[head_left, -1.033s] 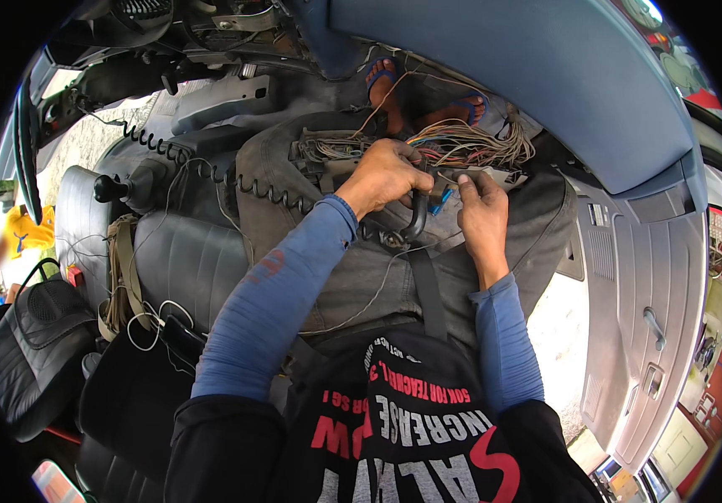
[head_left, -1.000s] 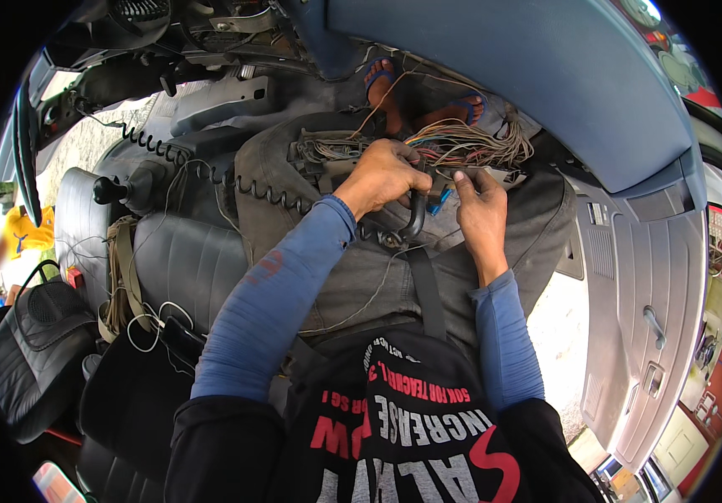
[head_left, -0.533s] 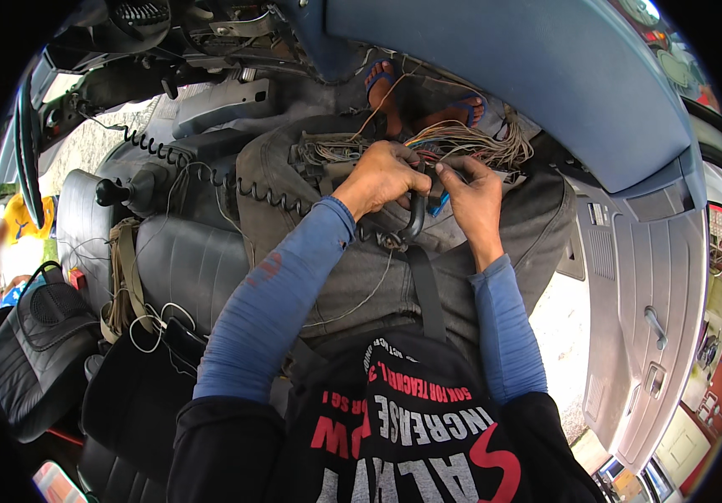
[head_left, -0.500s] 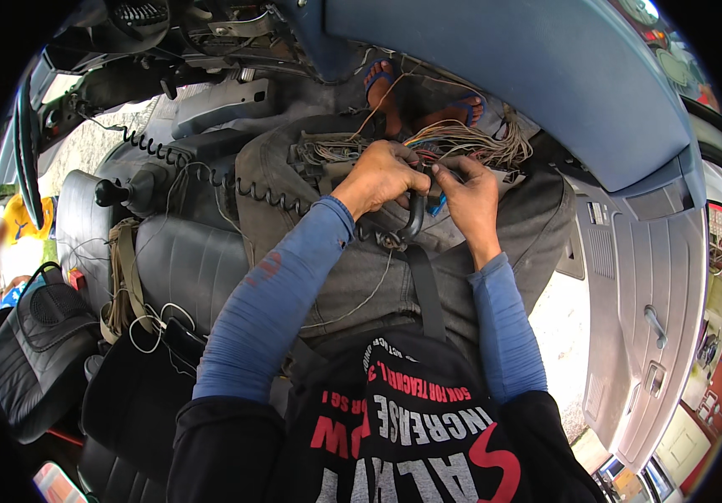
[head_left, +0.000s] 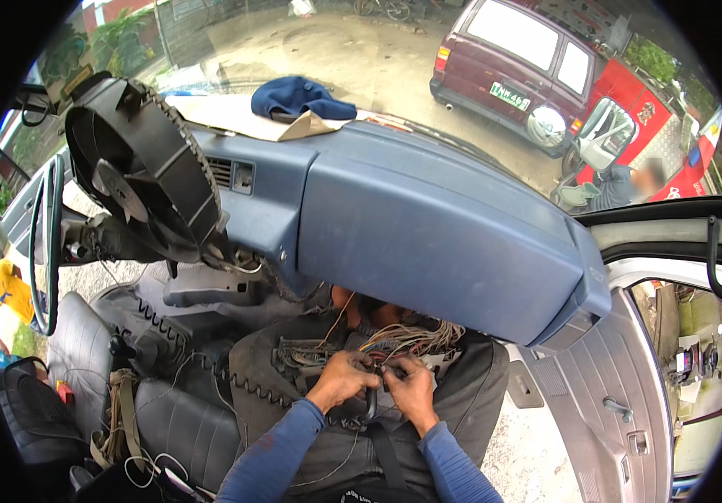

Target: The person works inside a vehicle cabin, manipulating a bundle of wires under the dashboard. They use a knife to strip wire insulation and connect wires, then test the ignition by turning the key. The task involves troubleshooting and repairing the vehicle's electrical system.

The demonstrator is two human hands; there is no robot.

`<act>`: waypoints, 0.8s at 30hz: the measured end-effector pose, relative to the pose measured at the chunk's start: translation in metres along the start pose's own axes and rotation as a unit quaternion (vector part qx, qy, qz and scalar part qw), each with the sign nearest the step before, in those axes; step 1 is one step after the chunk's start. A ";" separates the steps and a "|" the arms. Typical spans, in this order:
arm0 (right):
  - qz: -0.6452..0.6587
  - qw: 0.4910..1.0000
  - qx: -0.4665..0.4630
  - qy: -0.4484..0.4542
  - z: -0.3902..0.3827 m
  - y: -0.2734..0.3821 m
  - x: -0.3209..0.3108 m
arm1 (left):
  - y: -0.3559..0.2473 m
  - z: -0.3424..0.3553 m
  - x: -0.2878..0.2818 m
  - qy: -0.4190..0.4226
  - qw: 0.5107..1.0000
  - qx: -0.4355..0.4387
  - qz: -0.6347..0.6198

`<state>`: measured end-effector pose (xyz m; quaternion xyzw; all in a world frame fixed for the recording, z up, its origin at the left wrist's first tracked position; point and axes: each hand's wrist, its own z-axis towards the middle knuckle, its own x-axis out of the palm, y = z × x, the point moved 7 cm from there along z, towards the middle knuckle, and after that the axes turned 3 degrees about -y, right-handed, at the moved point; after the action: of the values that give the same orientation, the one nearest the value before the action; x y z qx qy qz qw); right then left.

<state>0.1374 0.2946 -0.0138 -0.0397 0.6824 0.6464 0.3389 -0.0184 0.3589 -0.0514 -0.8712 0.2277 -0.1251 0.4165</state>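
Note:
My left hand (head_left: 342, 379) and my right hand (head_left: 412, 387) meet over my lap, low in the head view. A bundle of thin coloured wires (head_left: 415, 337) spreads out just beyond them, under the dashboard. The left hand is closed around a black curved tool handle (head_left: 372, 406) that hangs down between the hands. With its fingertips the right hand pinches a wire at the near end of the bundle, touching the left hand. A grey connector block with more wires (head_left: 295, 355) lies left of my left hand on dark cloth.
A blue dashboard (head_left: 428, 226) overhangs the wires. A black fan (head_left: 139, 180) and steering wheel (head_left: 42, 243) stand at left, a coiled cord (head_left: 248, 387) and gear lever (head_left: 118, 344) below. The door (head_left: 612, 402) hangs open at right. Outside are a maroon van (head_left: 512, 59) and people.
The view has tilted up, so the hands now sit low and small in the picture. My right hand has moved left from the bundle's side to meet the left hand.

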 end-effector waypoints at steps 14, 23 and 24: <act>0.311 0.895 0.318 0.037 -0.014 -0.032 0.018 | 0.000 0.001 -0.002 -0.009 0.999 0.029 0.017; 0.417 0.821 0.388 0.037 -0.028 -0.039 0.013 | 0.001 0.008 0.001 0.000 0.998 0.027 0.048; 0.403 0.822 0.402 0.032 -0.030 -0.037 0.014 | 0.013 0.014 -0.006 -0.034 0.995 0.050 0.080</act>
<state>0.1324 0.2663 -0.0550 0.3578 0.8473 0.3922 0.0126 -0.0221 0.3643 -0.0705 -0.8319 0.2757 -0.0726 0.4761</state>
